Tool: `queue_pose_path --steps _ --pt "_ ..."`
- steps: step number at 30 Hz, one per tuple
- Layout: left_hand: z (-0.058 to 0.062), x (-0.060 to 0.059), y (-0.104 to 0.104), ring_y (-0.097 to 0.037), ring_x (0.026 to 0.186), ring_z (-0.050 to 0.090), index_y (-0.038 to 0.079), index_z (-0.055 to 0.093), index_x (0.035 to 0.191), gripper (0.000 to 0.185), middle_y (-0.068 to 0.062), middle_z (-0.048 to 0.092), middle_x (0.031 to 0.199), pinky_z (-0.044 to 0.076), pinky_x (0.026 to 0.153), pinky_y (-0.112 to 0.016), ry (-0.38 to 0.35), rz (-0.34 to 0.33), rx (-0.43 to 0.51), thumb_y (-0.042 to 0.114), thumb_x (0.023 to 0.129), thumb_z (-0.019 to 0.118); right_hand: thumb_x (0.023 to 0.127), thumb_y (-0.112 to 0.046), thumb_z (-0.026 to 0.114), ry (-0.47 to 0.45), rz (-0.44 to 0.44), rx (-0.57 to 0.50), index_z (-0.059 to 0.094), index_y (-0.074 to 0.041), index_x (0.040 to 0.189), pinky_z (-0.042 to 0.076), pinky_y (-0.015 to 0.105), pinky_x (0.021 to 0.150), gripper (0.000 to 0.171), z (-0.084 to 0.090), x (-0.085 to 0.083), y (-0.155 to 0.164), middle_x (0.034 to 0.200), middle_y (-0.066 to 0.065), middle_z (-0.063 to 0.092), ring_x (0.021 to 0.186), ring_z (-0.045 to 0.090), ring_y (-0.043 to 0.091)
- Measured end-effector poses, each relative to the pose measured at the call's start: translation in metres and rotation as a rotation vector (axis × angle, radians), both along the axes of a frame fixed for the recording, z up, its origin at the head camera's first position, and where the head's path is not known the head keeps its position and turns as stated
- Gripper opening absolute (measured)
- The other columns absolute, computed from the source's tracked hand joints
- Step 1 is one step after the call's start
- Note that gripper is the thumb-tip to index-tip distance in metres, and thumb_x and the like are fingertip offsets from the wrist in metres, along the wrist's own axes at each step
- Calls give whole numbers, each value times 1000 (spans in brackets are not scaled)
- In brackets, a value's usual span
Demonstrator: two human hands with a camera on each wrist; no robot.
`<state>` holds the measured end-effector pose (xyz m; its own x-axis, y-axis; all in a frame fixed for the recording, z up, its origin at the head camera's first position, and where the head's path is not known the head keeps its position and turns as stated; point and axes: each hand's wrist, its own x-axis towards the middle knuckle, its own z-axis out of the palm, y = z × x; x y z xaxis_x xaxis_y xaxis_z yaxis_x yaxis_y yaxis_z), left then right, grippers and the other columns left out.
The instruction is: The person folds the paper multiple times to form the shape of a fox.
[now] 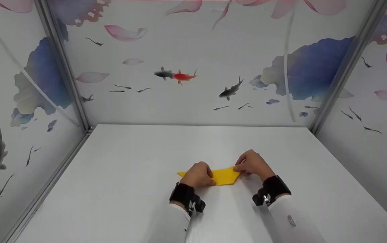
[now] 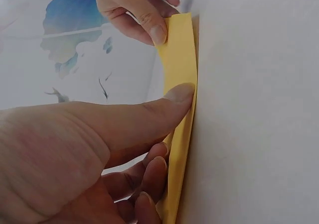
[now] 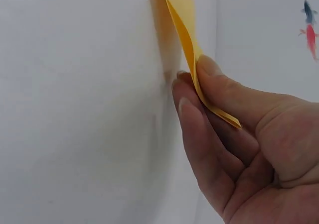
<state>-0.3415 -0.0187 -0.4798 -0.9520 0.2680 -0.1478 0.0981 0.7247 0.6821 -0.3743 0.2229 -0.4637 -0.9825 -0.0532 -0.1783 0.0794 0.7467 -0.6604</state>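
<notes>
A folded strip of yellow paper [image 1: 225, 176] stretches between both hands, close over the white table. The left hand [image 1: 197, 175] pinches it left of its middle, thumb in front and fingers behind, as the left wrist view shows. A pointed end of the paper sticks out past that hand to the left. At the other end the right hand [image 1: 251, 164] grips the paper [image 3: 187, 30] between thumb and curled fingers. In the right wrist view its layers part slightly along one edge, and the tip bends across the fingers.
The white table [image 1: 119, 189] spreads around the hands. Printed panels with fish and petals [image 1: 193, 50] stand at the back and both sides, joined by metal posts [image 1: 63, 64]. Each wrist wears a black strap with a small camera [image 1: 198, 205].
</notes>
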Motion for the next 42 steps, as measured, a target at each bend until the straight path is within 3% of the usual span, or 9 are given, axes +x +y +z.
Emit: queue_pose_path --steps 5,9,12,16,21,27,35,42 --pt "-4 0 -3 -22 101 62 7 78 111 26 -8 76 114 56 109 -43 -8 -6 11 20 92 89 89 -18 90 63 -64 5 73 -1 116 66 31 77 35 0 14 -17 114 19 72 88 72 23" --pt "-3 -1 -8 -25 107 64 8 79 115 27 -11 75 122 55 112 -45 -5 -4 17 19 92 88 84 -18 95 93 -63 36 65 -3 128 66 33 83 56 -3 21 -33 123 21 69 92 70 25" --pt "-5 -2 -11 -27 110 65 10 80 117 27 -14 75 126 55 112 -47 -7 -25 25 18 93 88 82 -14 96 111 -74 69 62 -5 132 65 34 87 61 -9 24 -39 125 19 69 96 66 26" --pt "-7 -2 -11 -26 108 65 14 79 119 28 -13 73 124 55 110 -47 -9 -46 47 17 93 88 82 -14 96 106 -102 66 63 -3 129 64 32 84 58 -14 23 -37 125 19 71 95 65 27" --pt "-11 -3 -11 -26 107 64 15 79 124 33 -14 72 124 55 110 -47 12 -69 57 15 92 88 84 -17 95 2 -178 -77 65 1 128 60 24 68 57 -19 16 -25 119 21 70 79 66 21" --pt "-11 -3 -10 -27 111 65 15 80 128 38 -16 74 129 55 111 -48 29 -104 55 12 92 87 85 -14 92 -50 -182 -160 65 1 131 56 21 69 55 -23 9 -13 113 18 67 81 65 19" --pt "-6 -4 -5 -28 114 67 15 81 128 39 -16 74 132 55 113 -47 9 -41 92 10 91 88 90 -13 85 -26 -178 -222 74 1 119 58 22 70 34 -20 16 -15 117 19 72 85 67 20" --pt "-7 -4 -1 -25 111 68 16 83 123 36 -12 74 126 59 108 -43 8 24 93 13 88 91 96 -11 79 45 -169 -160 72 -1 109 62 26 72 18 -14 29 -25 112 18 72 90 68 25"
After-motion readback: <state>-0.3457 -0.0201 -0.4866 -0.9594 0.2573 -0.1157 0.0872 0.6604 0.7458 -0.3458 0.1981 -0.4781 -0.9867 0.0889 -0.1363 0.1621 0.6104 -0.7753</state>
